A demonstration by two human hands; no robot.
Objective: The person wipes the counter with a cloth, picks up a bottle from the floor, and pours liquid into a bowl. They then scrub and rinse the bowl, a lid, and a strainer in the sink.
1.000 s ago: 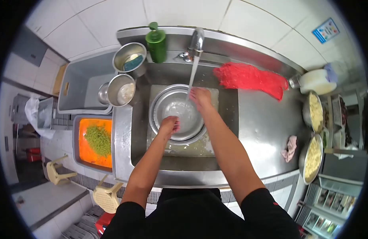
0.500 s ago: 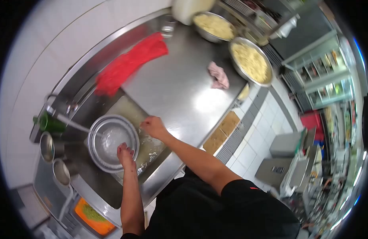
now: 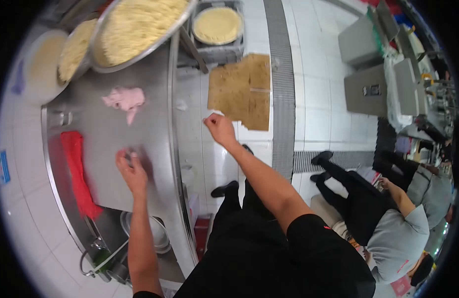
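My left hand (image 3: 131, 171) hovers over the steel counter (image 3: 107, 191), thumb and fingers apart and nothing visible in it. Out past the counter's edge, above the floor, my right hand (image 3: 220, 128) is closed in a loose fist, and I see nothing in it. A crumpled pink cloth (image 3: 125, 101) lies on the counter beyond my left hand. Along the wall side stretches a long red item (image 3: 79, 174) that looks like rubber gloves. Partly behind my left forearm, a metal bowl (image 3: 159, 237) sits in the sink.
A big metal bowl (image 3: 121, 68) of pale yellow shreds stands at the counter's far end, near a white bucket (image 3: 43, 69). Cardboard (image 3: 239, 92) covers part of the tiled floor. Grey bins (image 3: 366, 94) stand at right. Co-workers in grey shirts (image 3: 395, 243) are at lower right.
My view has turned right, away from the sink. Both hands have left the bowl; my left is now over the counter, my right over the floor. Co-workers have come into view.
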